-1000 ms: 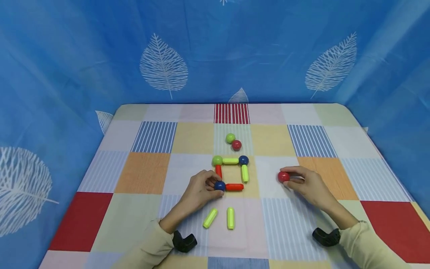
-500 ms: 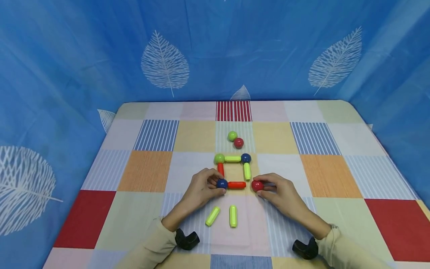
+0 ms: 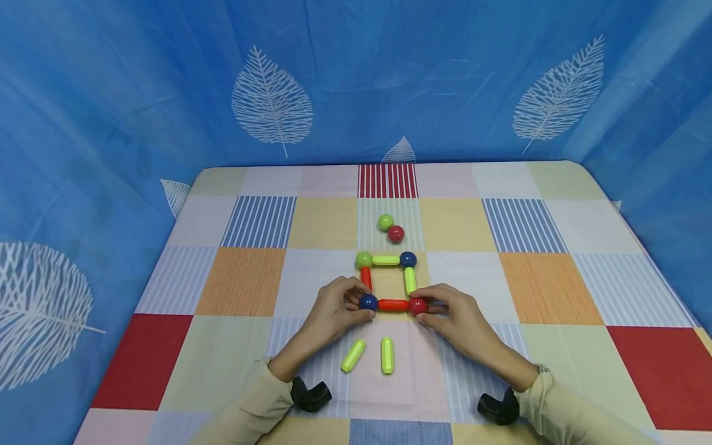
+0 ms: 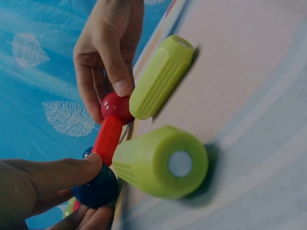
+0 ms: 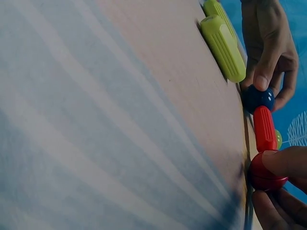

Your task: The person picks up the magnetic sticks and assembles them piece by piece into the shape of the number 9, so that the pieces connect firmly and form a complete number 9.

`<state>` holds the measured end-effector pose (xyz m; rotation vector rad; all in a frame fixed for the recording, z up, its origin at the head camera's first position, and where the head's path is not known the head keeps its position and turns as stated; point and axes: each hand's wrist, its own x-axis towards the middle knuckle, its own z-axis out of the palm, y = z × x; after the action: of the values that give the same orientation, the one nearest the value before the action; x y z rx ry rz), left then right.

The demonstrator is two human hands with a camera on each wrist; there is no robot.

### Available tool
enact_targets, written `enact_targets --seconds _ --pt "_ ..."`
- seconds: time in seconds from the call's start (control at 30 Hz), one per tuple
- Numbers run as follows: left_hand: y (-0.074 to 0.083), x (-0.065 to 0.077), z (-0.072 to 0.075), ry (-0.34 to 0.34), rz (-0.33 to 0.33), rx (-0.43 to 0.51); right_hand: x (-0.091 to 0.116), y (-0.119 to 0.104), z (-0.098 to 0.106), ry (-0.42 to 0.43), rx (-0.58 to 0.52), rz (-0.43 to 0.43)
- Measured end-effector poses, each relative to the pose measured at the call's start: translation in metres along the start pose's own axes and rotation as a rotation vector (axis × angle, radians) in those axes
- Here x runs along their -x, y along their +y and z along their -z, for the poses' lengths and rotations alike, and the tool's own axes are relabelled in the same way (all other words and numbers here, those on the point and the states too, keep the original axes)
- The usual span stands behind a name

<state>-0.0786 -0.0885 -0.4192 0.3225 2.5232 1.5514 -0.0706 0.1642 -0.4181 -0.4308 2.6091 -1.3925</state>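
Observation:
My left hand (image 3: 338, 304) pinches a blue ball (image 3: 368, 302) at the near left corner of a square made of balls and rods. Opposite it, my right hand (image 3: 457, 314) pinches a red ball (image 3: 418, 306) between thumb and fingers. A red rod (image 3: 393, 305) spans the two held balls, its right end against the red ball. The square's left side is another red rod (image 3: 366, 279), leading to a green ball (image 3: 364, 260). A yellow-green rod (image 3: 386, 261) forms the far side, up to a second blue ball (image 3: 408, 259). From there another yellow-green rod (image 3: 410, 280) runs down toward the red ball.
Two loose yellow-green rods, a slanted one (image 3: 353, 356) and a straight one (image 3: 387, 355), lie on the near side. Beyond the square sit a loose green ball (image 3: 385, 222) and red ball (image 3: 396, 234). A patchwork cloth (image 3: 233, 364) covers the table; a blue curtain (image 3: 434, 80) hangs behind.
My right hand has carried the red ball leftward from the right of the square to the free end of the near red rod. The left hand stays on the blue ball.

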Motion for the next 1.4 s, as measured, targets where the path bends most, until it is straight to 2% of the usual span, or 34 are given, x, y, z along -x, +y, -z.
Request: enact_targets --seconds 0.33,0.57,0.7,0.83,0.9,1.13,1.4 --pt "0.0 0.0 0.0 0.0 -0.01 -0.004 0.0 0.0 0.001 -0.005 0.008 -0.001" --pt "0.0 -0.001 0.001 -0.004 -0.016 -0.013 0.0 0.0 0.002 -0.033 0.017 -0.031" --pt "0.001 -0.001 0.001 -0.01 -0.012 -0.018 -0.004 -0.004 0.01 -0.002 0.058 0.014" --pt "0.001 -0.001 0.003 -0.007 0.001 -0.025 -0.021 -0.007 0.023 0.072 0.101 0.09" --pt "0.001 -0.001 0.003 -0.003 0.006 -0.026 -0.034 -0.008 0.028 0.071 0.114 0.098" --pt "-0.001 0.0 0.001 -0.008 0.008 -0.009 -0.074 0.001 0.032 -0.046 0.163 0.119" --pt "-0.002 0.001 0.002 -0.007 -0.012 0.004 -0.089 0.006 0.029 -0.127 0.141 0.121"
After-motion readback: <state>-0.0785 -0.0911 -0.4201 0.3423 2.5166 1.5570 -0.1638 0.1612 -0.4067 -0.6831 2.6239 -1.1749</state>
